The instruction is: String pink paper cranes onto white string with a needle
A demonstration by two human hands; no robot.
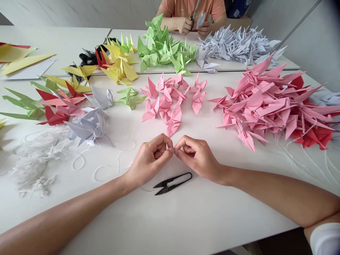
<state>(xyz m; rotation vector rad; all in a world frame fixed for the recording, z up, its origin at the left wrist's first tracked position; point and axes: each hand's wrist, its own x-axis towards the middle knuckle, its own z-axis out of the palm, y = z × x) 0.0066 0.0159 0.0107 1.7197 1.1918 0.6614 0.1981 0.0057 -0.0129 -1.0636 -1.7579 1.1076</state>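
My left hand (154, 157) and my right hand (198, 156) meet at the fingertips above the table, both pinched closed. Whatever sits between the fingertips is too small to make out. A thin white string (118, 163) lies in loose loops and disappears behind my left hand and wrist. Just below the hands, black thread snips (172, 183) rest on the table with their blades apart, touched by neither hand. Right beyond my fingers lies a small group of pink paper cranes (165, 95).
Pink cranes (265, 102) are heaped at right, with trailing strings. Green cranes (164, 46), pale blue cranes (239, 44) and yellow cranes (119, 63) lie farther back. Mixed cranes and a white string bundle (39, 156) are at left. Across the table, a person (193, 14) holds scissors and pale paper.
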